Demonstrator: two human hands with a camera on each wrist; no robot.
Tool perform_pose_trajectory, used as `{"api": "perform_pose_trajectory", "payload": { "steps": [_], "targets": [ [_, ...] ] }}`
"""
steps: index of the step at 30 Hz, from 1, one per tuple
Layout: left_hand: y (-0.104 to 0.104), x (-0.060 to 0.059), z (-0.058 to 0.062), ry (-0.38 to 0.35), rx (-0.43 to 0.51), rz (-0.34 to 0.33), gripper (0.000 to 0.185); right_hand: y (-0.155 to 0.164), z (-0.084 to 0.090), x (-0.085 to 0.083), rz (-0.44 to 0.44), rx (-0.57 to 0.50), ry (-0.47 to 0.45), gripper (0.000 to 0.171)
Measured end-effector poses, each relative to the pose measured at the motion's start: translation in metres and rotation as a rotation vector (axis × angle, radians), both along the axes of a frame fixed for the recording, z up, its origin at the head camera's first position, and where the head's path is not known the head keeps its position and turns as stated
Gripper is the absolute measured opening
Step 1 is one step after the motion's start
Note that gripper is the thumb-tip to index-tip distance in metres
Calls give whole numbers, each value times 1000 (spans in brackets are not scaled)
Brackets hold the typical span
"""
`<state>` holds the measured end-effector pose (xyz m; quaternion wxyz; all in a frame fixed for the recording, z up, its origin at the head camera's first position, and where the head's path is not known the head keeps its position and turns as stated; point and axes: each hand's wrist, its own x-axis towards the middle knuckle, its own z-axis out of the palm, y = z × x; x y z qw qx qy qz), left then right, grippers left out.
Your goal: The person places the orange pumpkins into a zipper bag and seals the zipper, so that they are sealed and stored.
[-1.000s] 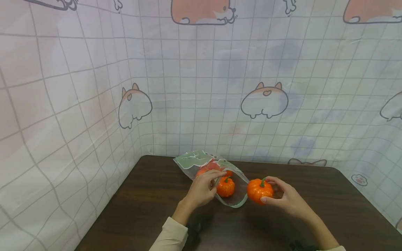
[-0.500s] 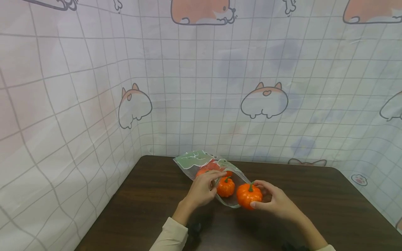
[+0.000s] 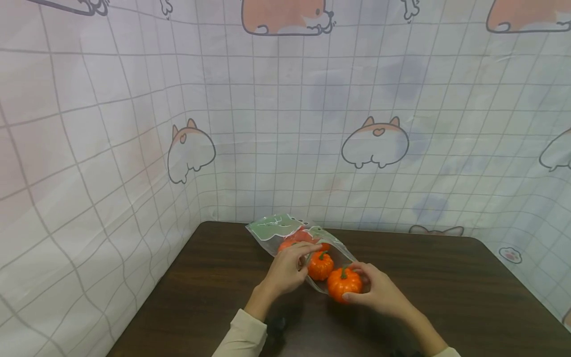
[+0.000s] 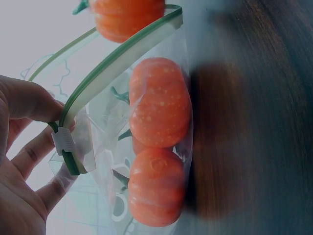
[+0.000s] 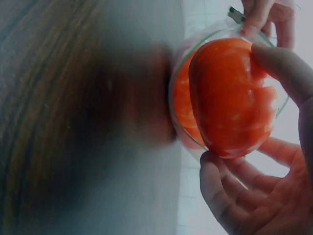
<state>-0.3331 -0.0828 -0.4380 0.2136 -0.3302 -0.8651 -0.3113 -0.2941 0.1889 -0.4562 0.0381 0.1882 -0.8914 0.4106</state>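
Observation:
A clear zip bag (image 3: 269,233) with a green-edged mouth lies on its side, its opening toward me. Several small orange pumpkins are inside; the nearest bagged pumpkin (image 3: 320,266) sits just behind the mouth. My left hand (image 3: 287,267) pinches the bag's rim beside the slider (image 4: 63,141), holding the mouth apart. Between thumb and fingers my right hand (image 3: 379,292) grips another pumpkin (image 3: 344,284) with a green stem, right at the bag's opening. In the right wrist view this held pumpkin (image 5: 232,98) covers most of the mouth and hides part of what is inside.
A dark brown wooden table (image 3: 214,297) carries everything. Behind it and at both sides hangs a pale grid-patterned curtain (image 3: 285,124) with cartoon dogs. A small dark object (image 3: 277,325) is partly visible near the left sleeve.
My right hand has carried its pumpkin left and slightly toward me, from right of the bag to in front of its mouth. The left hand and the bag have stayed put.

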Motion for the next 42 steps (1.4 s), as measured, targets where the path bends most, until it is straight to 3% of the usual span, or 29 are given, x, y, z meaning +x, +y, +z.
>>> {"api": "perform_pose_trajectory", "payload": {
  "steps": [14,27,42],
  "targets": [
    [2,0,-1,-11,-12,-9,57,-18,-4,-1,-135,138,66,67],
    [4,2,-1,-24,-9,-21,57,-31,-8,-1,-119,160,69,76],
    [5,-1,-3,-27,-13,-20,58,-46,-13,-5,-152,151,86,73]
  ]
}}
